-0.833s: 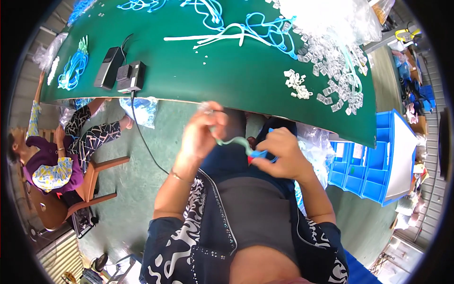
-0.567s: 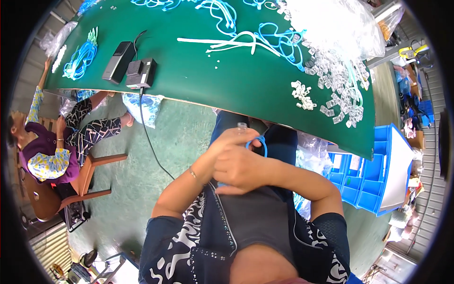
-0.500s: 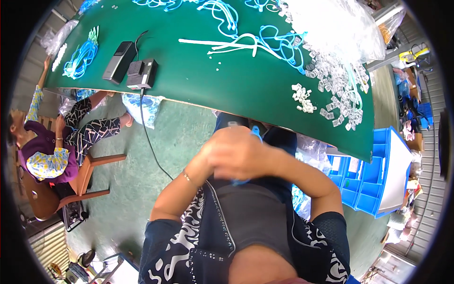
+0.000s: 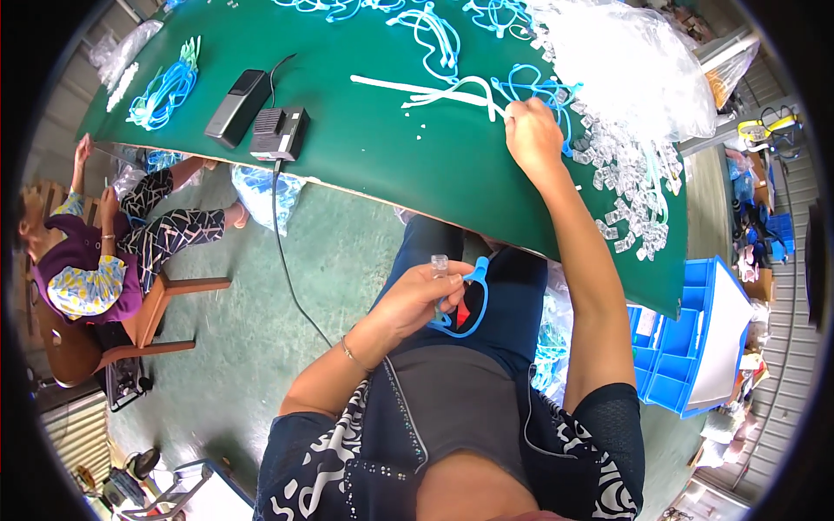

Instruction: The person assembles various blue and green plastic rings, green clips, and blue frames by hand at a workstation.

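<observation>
Over my lap, my left hand [image 4: 421, 300] is closed around a clear plastic clip [image 4: 440, 262] and a blue cord [image 4: 483, 295]. The clip sticks up past the thumb, and the cord loops out to the right of the fingers with a wider tab at its top. On the green table, my right hand [image 4: 532, 139] reaches forward with fingers bent together at the white strips [image 4: 460, 94]. Blue looped cords [image 4: 530, 78] lie just beyond and beside it. The fingertips seem to pinch a strip end, partly hidden by the hand.
Clear clips [image 4: 638, 178] are heaped on the table [image 4: 365, 156] beside a big clear bag [image 4: 617, 69]. A black device [image 4: 239, 106] and a corded box [image 4: 280, 133] stand left of them. Blue bins [image 4: 686, 334] stand right. At far left sits another person [image 4: 91, 269].
My hands were together and blurred over my lap. The right has since parted and moved forward to the strips on the table. My left stays low with the clip and blue cord.
</observation>
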Tool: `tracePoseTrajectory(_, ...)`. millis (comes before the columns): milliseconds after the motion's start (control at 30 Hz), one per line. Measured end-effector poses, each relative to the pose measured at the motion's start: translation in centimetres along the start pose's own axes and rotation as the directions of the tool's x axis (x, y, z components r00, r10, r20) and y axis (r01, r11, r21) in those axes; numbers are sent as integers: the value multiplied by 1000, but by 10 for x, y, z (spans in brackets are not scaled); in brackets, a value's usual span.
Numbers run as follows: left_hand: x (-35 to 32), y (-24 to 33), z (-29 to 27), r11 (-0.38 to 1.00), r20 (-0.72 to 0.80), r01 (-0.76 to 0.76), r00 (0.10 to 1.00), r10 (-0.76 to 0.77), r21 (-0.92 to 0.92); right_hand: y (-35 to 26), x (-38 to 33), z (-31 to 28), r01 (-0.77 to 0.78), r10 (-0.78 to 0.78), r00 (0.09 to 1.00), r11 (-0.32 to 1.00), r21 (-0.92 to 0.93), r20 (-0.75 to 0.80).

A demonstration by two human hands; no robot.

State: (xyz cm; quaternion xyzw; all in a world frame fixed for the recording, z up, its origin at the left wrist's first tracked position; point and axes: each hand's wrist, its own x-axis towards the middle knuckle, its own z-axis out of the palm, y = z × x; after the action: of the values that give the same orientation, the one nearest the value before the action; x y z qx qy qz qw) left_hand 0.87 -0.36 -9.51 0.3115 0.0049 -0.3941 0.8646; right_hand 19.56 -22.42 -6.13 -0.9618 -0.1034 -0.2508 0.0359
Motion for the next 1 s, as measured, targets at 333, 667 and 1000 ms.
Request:
tracePoseTrajectory(333, -5, 31, 1, 976, -174, -215, 961, 215, 17, -57, -94, -108, -464, -164, 866, 89, 881, 472)
tracePoseTrajectory(667, -14, 12, 34, 823, -231, -397, 827, 512, 405, -93, -148, -123, -479, 51, 878, 109, 871, 476)
tracePoseTrajectory(1000, -9, -13, 36, 261, 177, -538, 631, 756, 802, -96, -161, -122, -679, 150, 689, -209, 704, 709)
